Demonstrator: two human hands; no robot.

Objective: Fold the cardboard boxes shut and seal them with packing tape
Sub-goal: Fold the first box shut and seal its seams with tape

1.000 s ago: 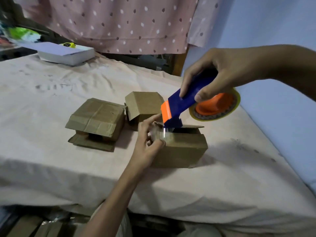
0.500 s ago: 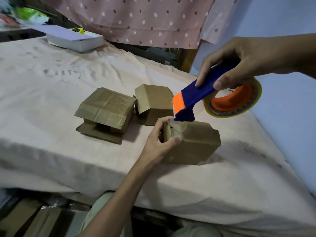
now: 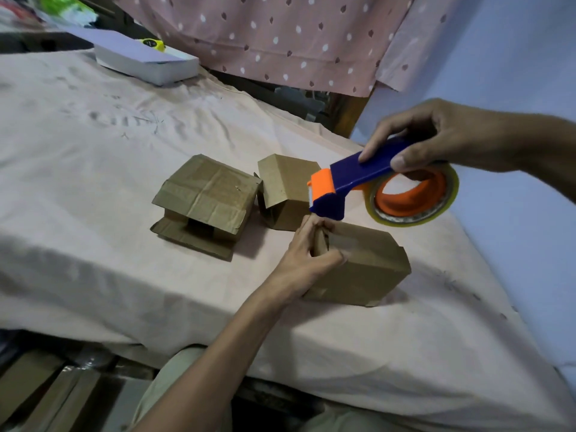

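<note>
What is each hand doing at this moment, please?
Left hand: closed, gripping the near end of the cardboard box.
Right hand: closed, holding the blue and orange tape dispenser.

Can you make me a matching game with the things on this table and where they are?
Things:
1. tape dispenser
2. nearest cardboard box
3. white box
4. spotted pink cloth

Places:
A. far back corner of the table
B. hanging behind the table
C. gripped in the right hand
D. under the left hand, which pinches its end

Pairs: 1-C, 2-D, 3-A, 4-B
</note>
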